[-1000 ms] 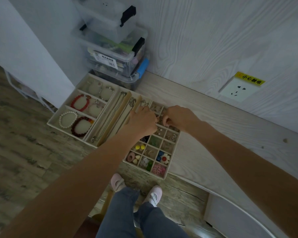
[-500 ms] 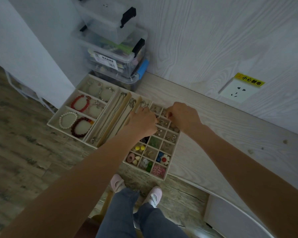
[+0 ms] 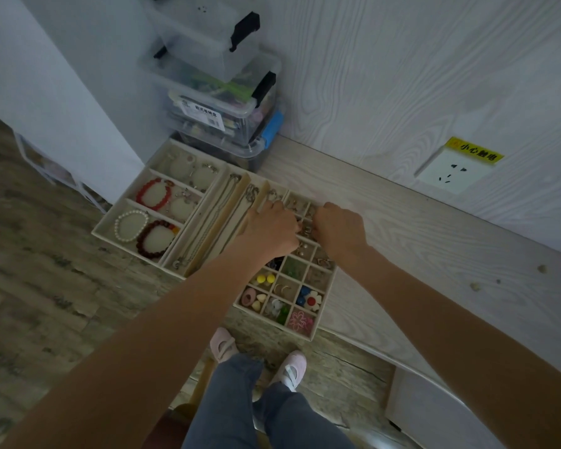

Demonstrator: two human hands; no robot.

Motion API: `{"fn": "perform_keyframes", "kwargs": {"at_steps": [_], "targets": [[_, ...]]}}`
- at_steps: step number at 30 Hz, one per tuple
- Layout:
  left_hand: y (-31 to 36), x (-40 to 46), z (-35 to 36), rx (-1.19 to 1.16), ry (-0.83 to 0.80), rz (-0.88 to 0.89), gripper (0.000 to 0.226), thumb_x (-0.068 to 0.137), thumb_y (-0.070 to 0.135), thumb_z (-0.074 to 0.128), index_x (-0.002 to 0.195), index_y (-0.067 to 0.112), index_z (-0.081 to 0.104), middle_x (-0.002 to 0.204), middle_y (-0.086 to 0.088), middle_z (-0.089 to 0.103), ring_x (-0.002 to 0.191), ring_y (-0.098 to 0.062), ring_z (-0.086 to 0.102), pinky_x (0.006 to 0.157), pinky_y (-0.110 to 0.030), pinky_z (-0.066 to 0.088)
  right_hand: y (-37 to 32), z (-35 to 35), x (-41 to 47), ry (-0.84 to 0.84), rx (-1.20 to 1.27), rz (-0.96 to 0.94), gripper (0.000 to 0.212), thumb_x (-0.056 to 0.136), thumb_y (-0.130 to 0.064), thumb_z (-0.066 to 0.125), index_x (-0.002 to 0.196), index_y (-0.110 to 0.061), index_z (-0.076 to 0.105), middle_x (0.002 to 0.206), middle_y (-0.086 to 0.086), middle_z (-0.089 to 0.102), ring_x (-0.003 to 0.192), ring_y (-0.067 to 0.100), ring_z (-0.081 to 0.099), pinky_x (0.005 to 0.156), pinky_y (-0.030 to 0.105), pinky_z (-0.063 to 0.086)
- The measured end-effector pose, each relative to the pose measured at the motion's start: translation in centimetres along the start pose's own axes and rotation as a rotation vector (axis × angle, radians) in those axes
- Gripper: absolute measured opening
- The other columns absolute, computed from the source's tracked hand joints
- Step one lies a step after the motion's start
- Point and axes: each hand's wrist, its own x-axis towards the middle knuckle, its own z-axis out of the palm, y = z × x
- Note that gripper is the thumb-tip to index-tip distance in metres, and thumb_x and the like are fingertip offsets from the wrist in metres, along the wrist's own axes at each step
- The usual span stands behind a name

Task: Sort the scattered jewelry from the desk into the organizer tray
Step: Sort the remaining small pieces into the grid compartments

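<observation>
1. The left hand (image 3: 270, 229) and the right hand (image 3: 339, 229) sit knuckles-up, close together but apart, over the upper cells of the small-compartment grid. Both have fingers curled downward; the fingertips are hidden, so I cannot tell whether either one pinches a piece.
2. Over the last second the right hand has slid a little toward the back rows of the grid, while the left has barely moved. That reads as fine placing or nudging of a small item inside one cell, not a fetch from the desk.
3. The organizer tray (image 3: 317, 331) lies at the desk's left end, its near corner jutting over the edge. Its front cells hold yellow beads (image 3: 265, 279), a red-and-white flower piece (image 3: 312, 301) and a pink flower (image 3: 300, 321).
4. To the left are the long necklace slots (image 3: 219, 212), then a red bracelet (image 3: 153, 194), a pearl bracelet (image 3: 131, 225) and a dark red one (image 3: 156, 238).
5. The desk (image 3: 402, 228) to the right shows only a few tiny specks, so sorting looks nearly finished.
6. Stacked clear storage boxes (image 3: 217, 102) stand behind the tray.
</observation>
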Motion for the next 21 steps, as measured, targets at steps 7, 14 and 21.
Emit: {"fn": "perform_keyframes", "kwargs": {"at_steps": [7,14,21], "targets": [[0.0,-0.1,-0.1,0.009,-0.010,0.006,0.046,0.090,0.019,0.047,0.136,0.021,0.048,0.134,-0.011,0.038,0.130,-0.030,0.029,0.105,-0.051,0.025,-0.8,-0.5,0.0,-0.043,-0.031,0.031,0.015,0.087,0.003,0.052,0.097,-0.005,0.061,0.103,0.011,0.060,0.090,0.029,0.062,0.063,0.030,0.037],[0.0,0.0,-0.1,0.012,-0.002,0.003,0.046,0.090,0.020,0.047,0.136,0.021,0.047,0.134,-0.012,0.038,0.130,-0.029,0.030,0.106,-0.050,0.025,-1.0,-0.7,0.0,-0.039,-0.076,0.013,0.018,0.089,0.003,0.049,0.099,-0.005,0.061,0.103,0.012,0.061,0.091,0.030,0.063,0.065,0.032,0.040],[0.0,0.0,-0.1,0.005,-0.007,-0.003,0.045,0.089,0.018,0.047,0.134,0.019,0.049,0.132,-0.011,0.039,0.128,-0.029,0.031,0.106,-0.050,0.025,-1.5,-0.8,0.0,-0.029,-0.070,0.024,0.030,0.089,0.004,0.049,0.063,-0.010,0.041,0.098,0.010,0.064,0.080,0.024,0.061,0.062,0.029,0.039]]}}
